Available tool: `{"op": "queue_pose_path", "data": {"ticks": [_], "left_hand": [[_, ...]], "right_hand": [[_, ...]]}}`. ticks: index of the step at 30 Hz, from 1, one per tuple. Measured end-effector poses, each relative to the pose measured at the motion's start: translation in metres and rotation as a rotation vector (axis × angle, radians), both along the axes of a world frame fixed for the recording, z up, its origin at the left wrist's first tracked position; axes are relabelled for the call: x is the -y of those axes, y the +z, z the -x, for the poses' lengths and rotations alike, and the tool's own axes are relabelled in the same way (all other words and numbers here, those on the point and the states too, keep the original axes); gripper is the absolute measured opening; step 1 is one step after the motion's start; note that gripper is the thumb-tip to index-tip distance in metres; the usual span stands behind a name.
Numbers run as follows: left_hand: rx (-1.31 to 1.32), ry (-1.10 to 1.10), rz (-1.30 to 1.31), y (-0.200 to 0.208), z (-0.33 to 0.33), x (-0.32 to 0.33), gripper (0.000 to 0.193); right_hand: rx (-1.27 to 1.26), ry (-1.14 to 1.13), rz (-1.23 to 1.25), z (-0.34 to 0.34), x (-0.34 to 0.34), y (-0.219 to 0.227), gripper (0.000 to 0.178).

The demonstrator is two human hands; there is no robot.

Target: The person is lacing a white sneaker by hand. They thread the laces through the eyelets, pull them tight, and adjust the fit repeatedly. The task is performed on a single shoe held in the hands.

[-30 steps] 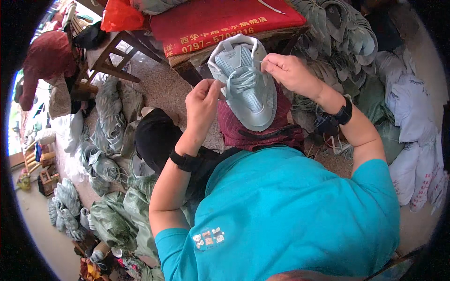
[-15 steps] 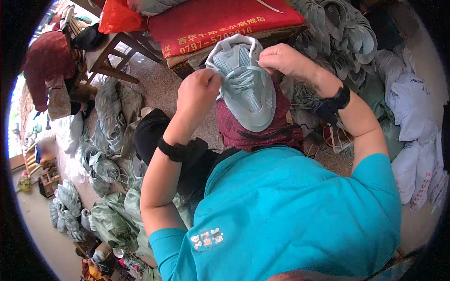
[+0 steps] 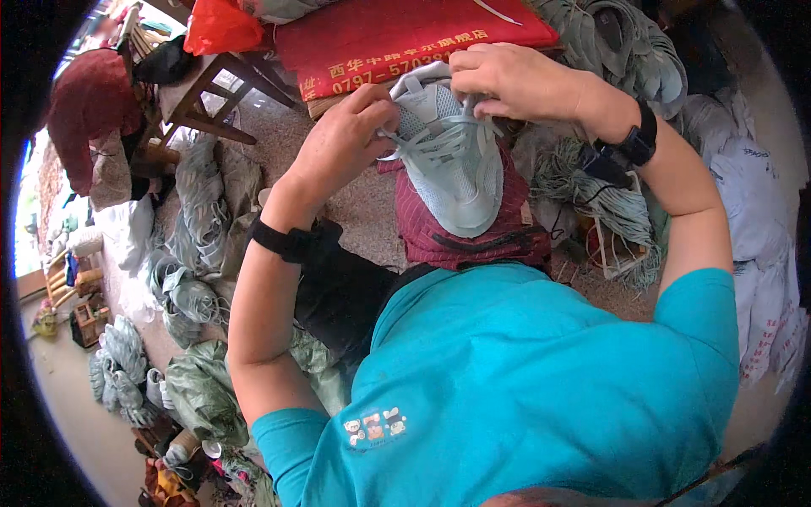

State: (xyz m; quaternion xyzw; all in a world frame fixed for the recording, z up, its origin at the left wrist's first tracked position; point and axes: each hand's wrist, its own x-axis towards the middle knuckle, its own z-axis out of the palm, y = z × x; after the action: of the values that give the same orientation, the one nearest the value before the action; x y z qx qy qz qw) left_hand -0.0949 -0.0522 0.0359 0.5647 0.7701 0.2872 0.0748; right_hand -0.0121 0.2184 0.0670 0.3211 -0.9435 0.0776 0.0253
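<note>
Here, a person in a teal shirt (image 3: 541, 380) laces a pale grey-green sneaker (image 3: 448, 156) propped toe-down on a maroon cloth (image 3: 460, 237) across the lap. The left hand (image 3: 342, 139), black band at the wrist, pinches a lace end at the shoe's left side; the right hand (image 3: 515, 80), a black watch (image 3: 638, 139) on its wrist, is closed over the collar and upper eyelets, gripping lace there. The lacing looks well along, crossings already showing down the tongue. The next move likely calls for even tension on both ends. Beyond lie a red printed cushion (image 3: 405, 38), a wooden stool (image 3: 203, 89) and heaps of matching shoe uppers (image 3: 190, 253).
</note>
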Motion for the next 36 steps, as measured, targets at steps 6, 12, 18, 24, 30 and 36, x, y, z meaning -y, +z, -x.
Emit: {"op": "queue_pose_path", "data": {"ticks": [6, 12, 18, 24, 30, 36], "left_hand": [[-0.041, 0.046, -0.120, -0.013, -0.004, 0.005, 0.023], [-0.067, 0.214, -0.050, -0.032, -0.008, -0.009, 0.016], [0.402, 0.543, -0.316, -0.059, -0.026, -0.015, 0.020], [0.343, 0.413, -0.703, 0.037, -0.045, -0.025, 0.013], [0.796, 0.599, -0.844, 0.022, -0.040, -0.029, 0.021], [1.089, 0.358, -0.735, 0.004, -0.071, -0.049, 0.025]], "right_hand": [[0.376, -0.155, 0.155, 0.006, 0.000, 0.001, 0.025], [0.513, -0.367, 0.392, 0.013, 0.004, -0.024, 0.024], [0.511, -0.586, 0.816, 0.001, 0.017, -0.040, 0.022], [0.167, -0.192, 0.820, -0.021, 0.060, 0.025, 0.016], [0.700, -0.250, 1.171, -0.003, 0.062, 0.028, 0.015], [0.113, -0.253, 1.029, 0.008, 0.062, 0.001, 0.020]]}}
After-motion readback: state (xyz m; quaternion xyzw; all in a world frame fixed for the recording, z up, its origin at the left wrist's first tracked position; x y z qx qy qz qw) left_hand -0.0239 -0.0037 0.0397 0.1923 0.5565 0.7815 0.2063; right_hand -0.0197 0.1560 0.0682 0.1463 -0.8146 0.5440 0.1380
